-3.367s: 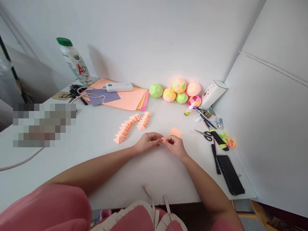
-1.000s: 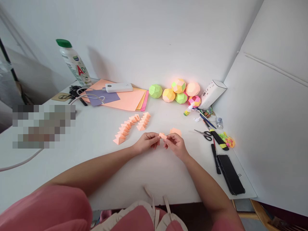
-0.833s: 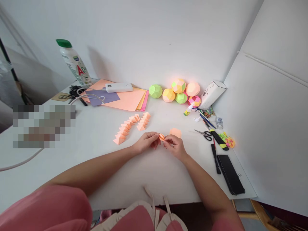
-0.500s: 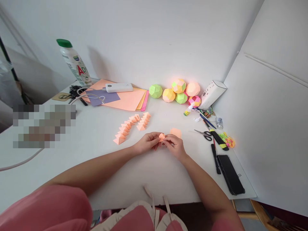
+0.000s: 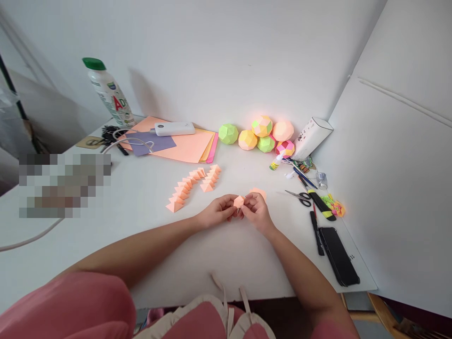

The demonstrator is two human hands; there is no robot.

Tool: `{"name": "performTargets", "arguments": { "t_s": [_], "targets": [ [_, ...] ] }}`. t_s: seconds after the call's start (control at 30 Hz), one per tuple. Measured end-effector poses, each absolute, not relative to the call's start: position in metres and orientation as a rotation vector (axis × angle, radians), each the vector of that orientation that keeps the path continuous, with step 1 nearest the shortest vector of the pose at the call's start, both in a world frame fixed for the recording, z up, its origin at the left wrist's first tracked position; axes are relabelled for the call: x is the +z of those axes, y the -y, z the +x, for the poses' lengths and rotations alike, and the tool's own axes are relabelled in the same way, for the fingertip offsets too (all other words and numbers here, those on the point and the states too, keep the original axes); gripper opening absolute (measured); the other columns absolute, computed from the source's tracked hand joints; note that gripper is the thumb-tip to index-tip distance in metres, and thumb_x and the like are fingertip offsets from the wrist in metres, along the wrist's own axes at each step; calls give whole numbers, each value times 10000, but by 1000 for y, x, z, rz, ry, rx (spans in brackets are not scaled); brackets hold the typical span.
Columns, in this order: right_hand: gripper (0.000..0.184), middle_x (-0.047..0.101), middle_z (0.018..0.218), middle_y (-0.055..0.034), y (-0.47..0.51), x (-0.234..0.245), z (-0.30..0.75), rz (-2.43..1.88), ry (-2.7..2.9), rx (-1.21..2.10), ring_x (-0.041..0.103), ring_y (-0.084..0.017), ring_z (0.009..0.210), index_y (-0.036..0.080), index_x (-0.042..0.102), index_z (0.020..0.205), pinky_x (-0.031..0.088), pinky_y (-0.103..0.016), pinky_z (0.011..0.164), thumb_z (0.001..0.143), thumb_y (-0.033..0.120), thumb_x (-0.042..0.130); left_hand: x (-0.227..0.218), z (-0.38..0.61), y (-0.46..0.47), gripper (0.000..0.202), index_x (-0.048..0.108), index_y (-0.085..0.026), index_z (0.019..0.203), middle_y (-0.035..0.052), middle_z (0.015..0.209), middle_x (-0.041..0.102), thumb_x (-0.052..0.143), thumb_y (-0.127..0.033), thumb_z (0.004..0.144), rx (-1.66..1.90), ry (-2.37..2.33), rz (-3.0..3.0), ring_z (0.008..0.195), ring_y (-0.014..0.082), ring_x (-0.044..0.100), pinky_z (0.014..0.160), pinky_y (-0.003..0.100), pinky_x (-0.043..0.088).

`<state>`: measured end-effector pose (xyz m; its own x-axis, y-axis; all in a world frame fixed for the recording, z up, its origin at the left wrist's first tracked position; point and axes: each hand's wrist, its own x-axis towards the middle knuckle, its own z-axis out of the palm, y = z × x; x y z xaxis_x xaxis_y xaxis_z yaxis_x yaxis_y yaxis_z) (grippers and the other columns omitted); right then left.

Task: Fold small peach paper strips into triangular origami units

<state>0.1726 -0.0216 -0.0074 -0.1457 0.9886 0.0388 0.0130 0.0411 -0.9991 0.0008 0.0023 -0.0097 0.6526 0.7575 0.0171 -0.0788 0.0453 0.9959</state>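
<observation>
Between the fingertips of both hands is a small folded piece of peach paper point(image 5: 239, 202), its flat face turned up. My left hand point(image 5: 218, 211) pinches it from the left side, and my right hand point(image 5: 258, 213) grips its right edge with thumb and fingers. Just behind my right hand lies some flat peach paper point(image 5: 260, 192), partly covered by the fingers. To the left, a long curved row of folded peach paper pieces point(image 5: 182, 189) rests on the table, with a shorter row of the same pieces point(image 5: 211, 178) beside it.
Several paper balls point(image 5: 247, 140) are stacked at the wall. Scissors point(image 5: 302, 197), a yellow-black cutter point(image 5: 321, 205), a phone point(image 5: 339, 256) and a glue bottle point(image 5: 275, 162) lie to the right. At the back left are coloured sheets point(image 5: 183, 147), a power bank point(image 5: 175, 128) and a bottle point(image 5: 112, 96).
The folded paper piece has been turned, so a flatter face now shows. My right fingers have shifted along its edge and cover more of the flat paper behind.
</observation>
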Motion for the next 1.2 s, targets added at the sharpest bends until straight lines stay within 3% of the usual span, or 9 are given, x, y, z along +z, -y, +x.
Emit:
{"name": "performTargets", "arguments": {
  "t_s": [0.17,0.3,0.4,0.63,0.8,0.9,1.0,1.1,1.2],
  "targets": [
    [397,548,752,40,22,-15,172,-1187,1443,1232,547,-93,556,257,407,1074,478,-248,547,721,229,588,-13,-1,-1,411,491,-182,1197,-49,569,442,486,-296,802,696,-686,1490,558,106,441,532,223,367],
    [359,565,855,9,22,-18,174,-1253,1552,1177,495,-76,555,248,449,1051,446,-224,525,714,184,554,-10,-1,0,419,519,-196,1195,-67,547,362,475,-254,783,690,-696,1539,509,87,343,502,215,315],
    [367,533,775,32,22,-16,174,-1250,1602,1140,450,-68,517,248,450,1051,405,-208,492,707,146,525,-10,-2,-1,440,513,-181,1205,-73,530,328,466,-225,770,680,-729,1516,493,83,308,487,214,296],
    [414,513,701,29,23,-14,177,-1148,1862,921,434,-69,518,219,522,1097,388,-193,483,703,98,481,-13,-2,-2,351,567,-178,1112,-32,614,473,483,-263,783,699,-751,1550,561,100,424,540,232,372],
    [249,635,775,-13,23,-14,177,-1114,1829,937,601,-106,598,197,579,1007,495,-236,579,777,157,491,-13,2,-3,403,481,-189,1162,-7,715,535,494,-392,814,760,-774,1443,651,124,531,603,260,439],
    [249,672,868,-45,23,-13,177,-1113,1788,888,663,-149,715,197,578,1036,522,-263,638,810,169,478,-13,3,-6,330,521,-176,1006,23,804,561,508,-439,808,820,-782,1410,725,140,561,617,262,451],
    [295,673,952,-51,22,-14,178,-1091,1864,833,668,-148,741,216,576,1090,530,-260,641,837,157,436,-13,2,-7,301,514,-162,806,20,771,576,517,-462,801,824,-826,1413,669,124,546,597,256,443],
    [285,677,967,-51,21,-17,180,-1066,1939,763,669,-143,711,217,585,1082,538,-266,653,844,162,438,-13,2,-8,307,502,-162,803,17,760,603,526,-467,797,835,-841,1351,654,119,556,616,262,450],
    [217,687,844,-44,21,-18,181,-1073,2003,648,653,-144,657,201,613,987,527,-259,611,841,168,456,-13,3,-7,327,500,-161,804,29,770,628,536,-486,785,850,-838,1300,684,138,583,615,266,463]
  ]
}}
